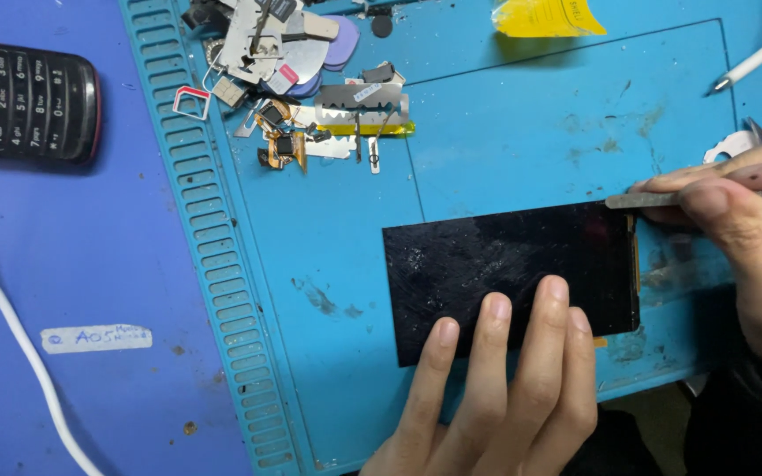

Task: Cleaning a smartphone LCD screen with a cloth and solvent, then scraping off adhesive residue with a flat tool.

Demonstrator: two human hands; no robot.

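Left hand (pixel 500 388) flat and open, palm down, four fingers (pixel 547 319) stretched forward and pressing on the near edge of the black phone screen panel (pixel 504 264); nothing gripped, just pinning. Right hand (pixel 734 238) coming in from the right, thumb and forefinger pinched around a thin metal tool (pixel 654 200), blade lying almost level, tip touching the panel's far right corner. Wrist angled down toward a dark sleeve at the frame's edge.

Panel lying flat under both hands, scuffed and smeared, long side running left to right, a narrow orange strip showing along its right edge just below the tool tip.

Underneath, a blue work mat (pixel 328 229) with stains and a ribbed slotted border to the left of the left hand. Well ahead of the fingers, a heap of small metal shields and flex parts (pixel 302 79). Far ahead of the right hand, a yellow scrap (pixel 544 16). Far left, off the mat, an old keypad phone (pixel 24 101) and a white cable (pixel 19 353).
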